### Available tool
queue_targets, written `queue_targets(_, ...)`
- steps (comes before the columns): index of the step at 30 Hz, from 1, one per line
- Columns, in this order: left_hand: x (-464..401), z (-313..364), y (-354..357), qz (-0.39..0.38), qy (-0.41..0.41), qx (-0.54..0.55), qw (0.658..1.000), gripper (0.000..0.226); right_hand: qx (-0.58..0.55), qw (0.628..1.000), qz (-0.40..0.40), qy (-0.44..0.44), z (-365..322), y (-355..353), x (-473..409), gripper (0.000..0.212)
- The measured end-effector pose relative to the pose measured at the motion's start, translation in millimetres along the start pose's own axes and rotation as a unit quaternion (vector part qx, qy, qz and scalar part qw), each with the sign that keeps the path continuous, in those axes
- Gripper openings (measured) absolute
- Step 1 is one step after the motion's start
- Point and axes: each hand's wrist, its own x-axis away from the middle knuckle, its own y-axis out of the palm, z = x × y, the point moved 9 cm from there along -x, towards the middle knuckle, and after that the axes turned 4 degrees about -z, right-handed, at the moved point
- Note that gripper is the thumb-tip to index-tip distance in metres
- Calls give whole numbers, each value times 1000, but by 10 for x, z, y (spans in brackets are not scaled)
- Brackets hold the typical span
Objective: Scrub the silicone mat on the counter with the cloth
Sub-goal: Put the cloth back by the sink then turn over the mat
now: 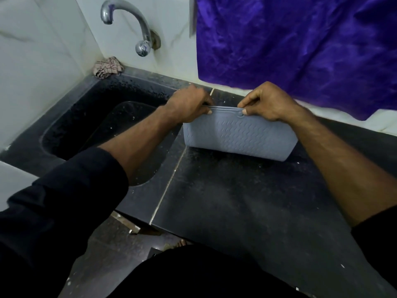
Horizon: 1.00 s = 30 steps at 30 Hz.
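A pale blue-grey silicone mat [240, 136] with a wavy embossed pattern is folded over on the dark counter [225, 201], its fold lying toward me. My left hand [189, 104] pinches the left end of its raised upper edge. My right hand [266, 102] pinches the same edge at the right, thumb by a small round hole. A crumpled beige checked cloth [108, 67] lies at the back corner behind the sink, untouched by either hand.
A black sink [103, 134] is sunk into the counter to the left of the mat. A chrome tap [129, 24] juts from the tiled wall above it. A purple cloth [300, 44] hangs over the wall behind the counter. The floor shows below the counter's front edge.
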Motion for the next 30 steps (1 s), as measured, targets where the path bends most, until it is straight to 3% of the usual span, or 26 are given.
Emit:
queue_targets(8,-118,-96,147,-38,19,24,999,28,1,1000,-6,31,63,93,-50,24)
queue_targets(30,-153,-97,189,-39,35,60,997,28,-9,999,5,50,116,70,-37,23)
